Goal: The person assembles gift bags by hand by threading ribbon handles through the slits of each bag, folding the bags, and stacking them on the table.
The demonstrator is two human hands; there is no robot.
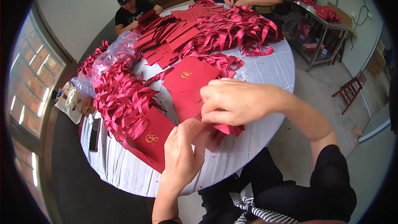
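My left hand (pixel 183 153) and my right hand (pixel 236 101) meet over the near side of the table, fingers pinched and fingertips almost touching. A red paper piece with glossy ribbon (pixel 228 130) shows below and between them, mostly covered; the left fingers seem to grip its edge. What the right fingertips pinch is hidden. Just beyond my hands lie flat red paper pieces with a gold emblem (pixel 190 74). Left of my left hand is a red paper bag (pixel 153 139) with the same emblem, its ribbon joining a heap of looped red ribbons (pixel 124 99).
The round table has a white cloth (pixel 265 74). Red cards (pixel 178 33) and ribboned bags (pixel 236 29) pile up at its far side, where two people work. A phone (pixel 95 135) lies at the left edge, near clear plastic (pixel 114 54). A red stool (pixel 350 91) lies on the floor.
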